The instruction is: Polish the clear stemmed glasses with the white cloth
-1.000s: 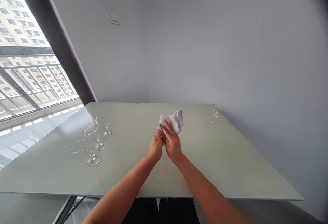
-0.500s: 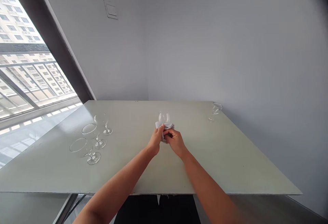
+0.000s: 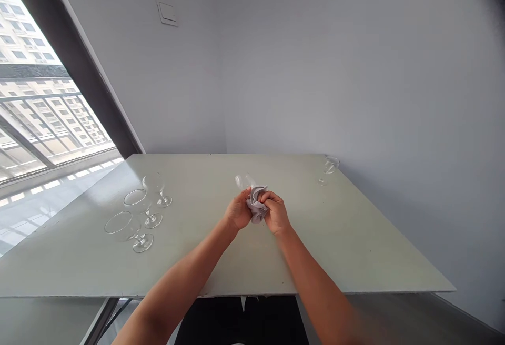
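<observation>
The right hand (image 3: pixel 277 212) is pinching one pale cloth (image 3: pixel 258 212); the left hand (image 3: pixel 239 209) is keeping its grip clamped on one tilted glass (image 3: pixel 246 181), cloth-wrapped below, over the counter (image 3: pixel 335 250); three stemmed glasses (image 3: pixel 139 205) are standing leftward, one other glass (image 3: pixel 330 166) near the far right corner

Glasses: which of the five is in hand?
The middle glass, bowl tilted beyond the left hand, a cloth bunched at its lower end. The other four stand untouched: three glasses at left, one glass at far right.
</observation>
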